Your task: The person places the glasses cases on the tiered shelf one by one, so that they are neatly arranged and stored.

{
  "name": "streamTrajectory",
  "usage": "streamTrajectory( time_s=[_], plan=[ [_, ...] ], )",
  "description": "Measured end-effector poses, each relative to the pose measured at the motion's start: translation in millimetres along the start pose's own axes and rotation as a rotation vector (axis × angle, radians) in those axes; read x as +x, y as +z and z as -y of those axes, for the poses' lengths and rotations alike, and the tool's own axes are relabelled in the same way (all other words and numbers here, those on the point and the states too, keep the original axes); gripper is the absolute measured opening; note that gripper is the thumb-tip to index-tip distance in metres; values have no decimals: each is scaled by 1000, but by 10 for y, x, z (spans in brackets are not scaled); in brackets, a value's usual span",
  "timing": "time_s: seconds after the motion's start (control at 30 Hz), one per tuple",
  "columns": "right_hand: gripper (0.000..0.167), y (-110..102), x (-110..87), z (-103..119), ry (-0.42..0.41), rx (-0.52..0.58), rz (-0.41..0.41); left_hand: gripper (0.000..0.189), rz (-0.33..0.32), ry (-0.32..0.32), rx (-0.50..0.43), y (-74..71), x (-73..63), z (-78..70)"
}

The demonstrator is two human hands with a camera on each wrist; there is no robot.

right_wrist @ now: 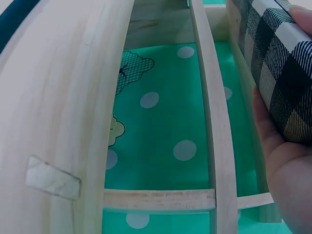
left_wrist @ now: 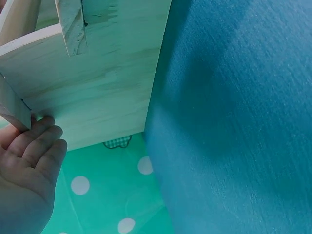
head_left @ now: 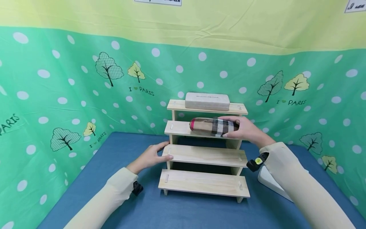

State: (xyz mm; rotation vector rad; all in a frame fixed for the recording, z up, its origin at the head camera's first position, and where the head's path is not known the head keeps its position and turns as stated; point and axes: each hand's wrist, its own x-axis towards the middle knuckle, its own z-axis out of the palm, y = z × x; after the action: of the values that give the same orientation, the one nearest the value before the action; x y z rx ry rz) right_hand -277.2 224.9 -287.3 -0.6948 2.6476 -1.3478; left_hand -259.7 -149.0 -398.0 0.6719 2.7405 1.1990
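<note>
My right hand grips the right end of a plaid glasses case, with fingers over its top and the thumb along its front. The case lies lengthwise at the second tier from the top of a pale wooden stepped stand. Its left end shows a pink-red edge; black-and-white checks fill the right wrist view. At the stand's left side, my left hand holds the end of the third tier, thumb on top. In the left wrist view its fingers reach against the side panel.
A light grey case with small lettering sits on the top tier. A white, rounded object lies on the blue table right of the stand, partly behind my right sleeve. A green and yellow patterned cloth hangs close behind.
</note>
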Motion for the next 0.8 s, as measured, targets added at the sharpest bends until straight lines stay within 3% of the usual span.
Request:
streamTrajectory(
  time_s=[0.23,0.57,0.8],
  plan=[
    [61,25,107,-34,-21,-15,14,79,3,16,44,-23,9,0],
    [61,41,189,-60,33,-62,-4,79,12,27,73,-40,17,-13],
    [62,57,257,-65,43,-28,11,80,14,15,75,-33,11,-19]
  ],
)
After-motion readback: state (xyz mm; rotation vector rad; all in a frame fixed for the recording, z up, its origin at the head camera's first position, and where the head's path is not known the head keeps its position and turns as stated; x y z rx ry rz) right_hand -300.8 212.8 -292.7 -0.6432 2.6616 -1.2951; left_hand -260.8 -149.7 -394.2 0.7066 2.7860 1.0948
